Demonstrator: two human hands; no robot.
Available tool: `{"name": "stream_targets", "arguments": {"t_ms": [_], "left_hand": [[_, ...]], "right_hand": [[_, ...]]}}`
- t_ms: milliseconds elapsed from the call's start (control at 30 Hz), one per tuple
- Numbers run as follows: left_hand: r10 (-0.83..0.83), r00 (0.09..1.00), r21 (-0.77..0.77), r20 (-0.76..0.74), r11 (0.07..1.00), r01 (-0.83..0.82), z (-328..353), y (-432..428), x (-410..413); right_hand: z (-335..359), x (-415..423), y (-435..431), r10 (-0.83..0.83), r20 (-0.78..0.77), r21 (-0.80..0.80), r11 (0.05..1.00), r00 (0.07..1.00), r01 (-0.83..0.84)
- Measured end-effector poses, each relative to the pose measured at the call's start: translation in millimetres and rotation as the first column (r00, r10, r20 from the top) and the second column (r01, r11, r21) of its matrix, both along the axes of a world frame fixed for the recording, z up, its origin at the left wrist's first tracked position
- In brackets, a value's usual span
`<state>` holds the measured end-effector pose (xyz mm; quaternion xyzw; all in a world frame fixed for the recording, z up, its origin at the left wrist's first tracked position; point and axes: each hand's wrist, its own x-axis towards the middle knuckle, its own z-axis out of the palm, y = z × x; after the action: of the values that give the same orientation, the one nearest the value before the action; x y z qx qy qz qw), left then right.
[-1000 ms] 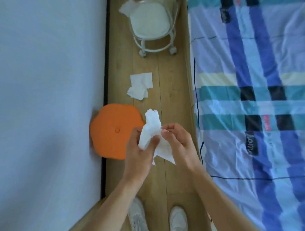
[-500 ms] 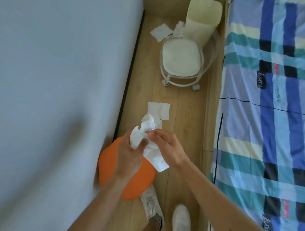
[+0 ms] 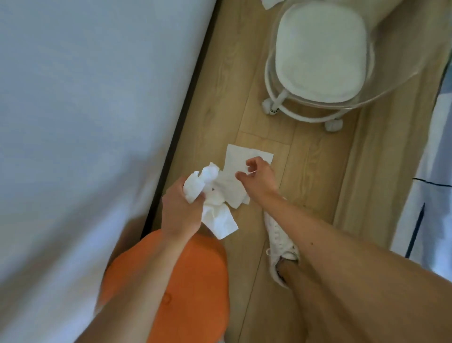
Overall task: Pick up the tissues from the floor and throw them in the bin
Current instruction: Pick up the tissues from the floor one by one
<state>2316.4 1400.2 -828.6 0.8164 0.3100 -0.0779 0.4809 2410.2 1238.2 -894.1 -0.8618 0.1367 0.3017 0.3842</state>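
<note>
The left hand [image 3: 179, 210] is closed around a crumpled wad of tissues [image 3: 199, 182], with one loose sheet hanging from the fist toward the orange stool [image 3: 171, 289]. The right hand [image 3: 256, 175] is empty, its fingers and thumb spread apart in a half-open pinch, hovering over a flat tissue [image 3: 241, 156] that lies on the wooden floor [image 3: 310, 176] just beyond the stool, between it and the white wheeled chair [image 3: 318, 53]. Whether the fingertips already touch the sheet cannot be told. Another tissue [image 3: 269, 3] peeks in past the chair, at the top edge of the view. No bin is visible.

The tissues look feather-light, soft and limp; they will crush to nothing and tear if tugged hard. A flat sheet gives little to grip on a smooth floor, so pinching a raised corner or bunching its middle between thumb and fingers should lift it cleanly. The dangling sheet in the left hand may slip free unless it is tucked into the wad.
</note>
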Motion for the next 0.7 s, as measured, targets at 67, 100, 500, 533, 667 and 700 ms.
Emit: {"name": "stream_targets", "arguments": {"t_ms": [67, 100, 500, 533, 667, 700], "left_hand": [[0.013, 1.000, 0.012, -0.018, 1.000, -0.012, -34, 4, -2], [0.022, 1.000, 0.010, -0.015, 1.000, -0.022, -50, 5, -3], [0.034, 0.998, 0.003, -0.051, 0.999, -0.034, -102, 15, -13], [0.040, 0.997, -0.005, -0.062, 0.999, -0.040, -98, 14, -9], [0.054, 0.996, -0.010, -0.066, 0.998, -0.055, -63, 3, 20], [0.056, 0.997, -0.014, -0.057, 0.998, -0.057, -50, 0, 33]], "right_hand": [[-51, 5, -6, 0.165, -0.007, -0.144, 0.976, 0.986, -0.164], [-75, 5, -6, 0.245, -0.011, -0.196, 0.950, 0.970, -0.242], [-191, -6, -11, 0.687, 0.058, -0.483, 0.654, 0.725, -0.581], [-185, -3, -14, 0.632, 0.049, -0.411, 0.719, 0.774, -0.561], [-125, 20, -17, 0.242, 0.047, -0.065, 0.969, 0.969, -0.239], [-99, 30, -15, 0.169, 0.051, 0.017, 0.985, 0.984, -0.170]]}}
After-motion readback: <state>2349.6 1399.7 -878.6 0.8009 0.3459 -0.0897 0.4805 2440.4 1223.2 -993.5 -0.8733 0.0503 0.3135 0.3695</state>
